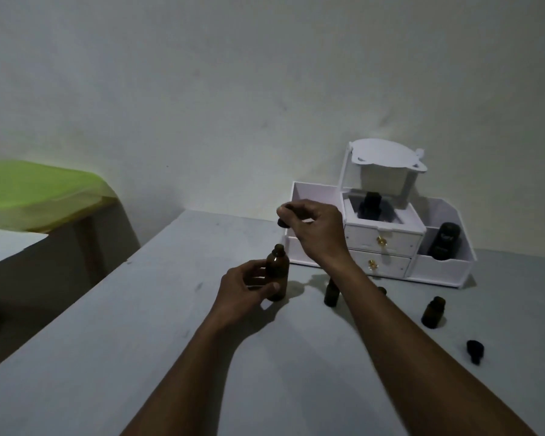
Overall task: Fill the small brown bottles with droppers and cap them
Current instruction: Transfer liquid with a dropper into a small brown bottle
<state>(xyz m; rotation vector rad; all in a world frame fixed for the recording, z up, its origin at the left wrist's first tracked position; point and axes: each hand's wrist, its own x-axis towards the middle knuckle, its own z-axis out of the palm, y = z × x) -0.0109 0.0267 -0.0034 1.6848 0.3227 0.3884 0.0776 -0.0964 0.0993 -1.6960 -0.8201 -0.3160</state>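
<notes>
The left hand [243,291] grips the open big bottle [277,272] mid-table; the right hand [315,228] pinches a cap [283,223] above it. Small bottles [331,292] stand just right; lowering that arm could topple them.

1. A white drawer organiser [400,237] with two gold knobs stood at the back of the grey table [139,341].
2. A green-topped stool [38,190] sat off to the left.

brown bottles [277,272] [331,292] [382,291] [434,312]: 4 | black caps [283,222] [474,350]: 2 | white organizer [441,269]: 1 | drawers [390,239] [387,265]: 2
</notes>
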